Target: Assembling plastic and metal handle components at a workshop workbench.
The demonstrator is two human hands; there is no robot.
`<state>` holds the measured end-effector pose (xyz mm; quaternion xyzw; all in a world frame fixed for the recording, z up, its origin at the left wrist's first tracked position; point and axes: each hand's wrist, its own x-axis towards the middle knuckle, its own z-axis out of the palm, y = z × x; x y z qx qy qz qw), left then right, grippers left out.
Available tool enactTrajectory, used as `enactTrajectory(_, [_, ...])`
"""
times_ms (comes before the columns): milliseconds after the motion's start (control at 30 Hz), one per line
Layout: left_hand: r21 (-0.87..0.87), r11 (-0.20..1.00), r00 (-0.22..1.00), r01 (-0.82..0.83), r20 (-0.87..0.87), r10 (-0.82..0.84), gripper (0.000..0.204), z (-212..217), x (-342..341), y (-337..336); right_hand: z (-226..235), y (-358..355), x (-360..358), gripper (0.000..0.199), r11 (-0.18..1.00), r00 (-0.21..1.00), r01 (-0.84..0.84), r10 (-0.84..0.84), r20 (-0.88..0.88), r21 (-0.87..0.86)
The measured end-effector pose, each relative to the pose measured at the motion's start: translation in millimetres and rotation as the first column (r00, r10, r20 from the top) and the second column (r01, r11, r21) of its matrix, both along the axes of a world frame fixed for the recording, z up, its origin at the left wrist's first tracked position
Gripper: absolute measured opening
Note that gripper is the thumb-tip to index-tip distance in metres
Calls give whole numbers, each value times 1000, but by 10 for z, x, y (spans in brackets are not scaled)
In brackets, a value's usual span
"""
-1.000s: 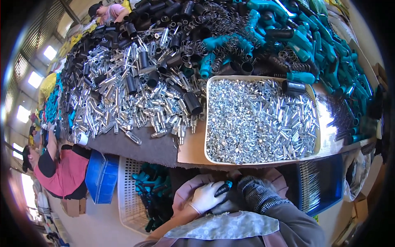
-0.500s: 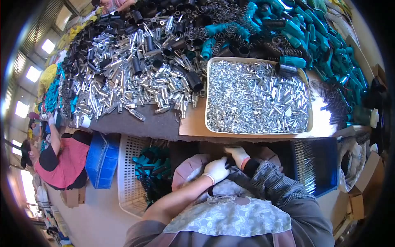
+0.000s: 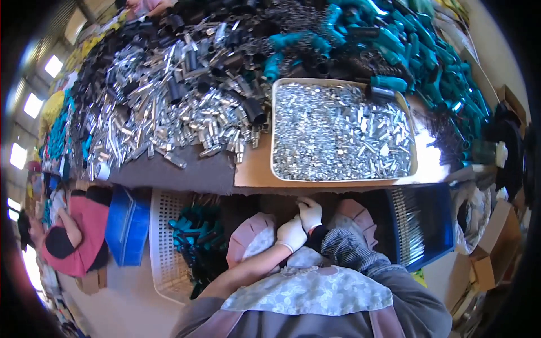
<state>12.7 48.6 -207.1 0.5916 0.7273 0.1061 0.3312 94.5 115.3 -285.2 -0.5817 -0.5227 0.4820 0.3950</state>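
Note:
Low in front of me, under the table edge and above my lap, my two white-gloved hands meet. My left hand (image 3: 292, 235) is curled closed, its fingers pointing toward the right one. My right hand (image 3: 310, 214) lies just beyond it, closed, with its fingertips toward the table edge. Whatever sits between them is hidden by the gloves and the dark space below. Nearest on the table above is a cream tray (image 3: 274, 129) holding small silver pins and metal bits (image 3: 332, 135).
A heap of metal sockets and shafts (image 3: 186, 107) covers the table's left. Teal tool housings (image 3: 417, 50) pile up at right. A white basket (image 3: 160, 242) with teal tools (image 3: 197, 231) stands left, a blue bin (image 3: 439, 225) with metal rods right. A person (image 3: 76, 234) sits far left.
My hands have come closer together, the right one drawn in toward the left. A dark piece seen at my left hand before no longer shows. The view has shifted slightly right.

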Motion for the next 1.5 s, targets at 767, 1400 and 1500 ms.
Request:
enactTrajectory(767, [498,641,743,-585,13,669,53,1310,-3061,-1219,597,-383,688,39,817,534,-433,-109,-838,-382])
enactTrajectory(1400, [196,979,979,59,181,-95,27,2092,-2784,-169,3303,58,316,34,494,465,-863,859,-215,107])
enactTrajectory(1500, [359,932,993,54,78,-87,30,2867,-2629,85,4010,474,-28,22,311,444,-884,792,418,350])
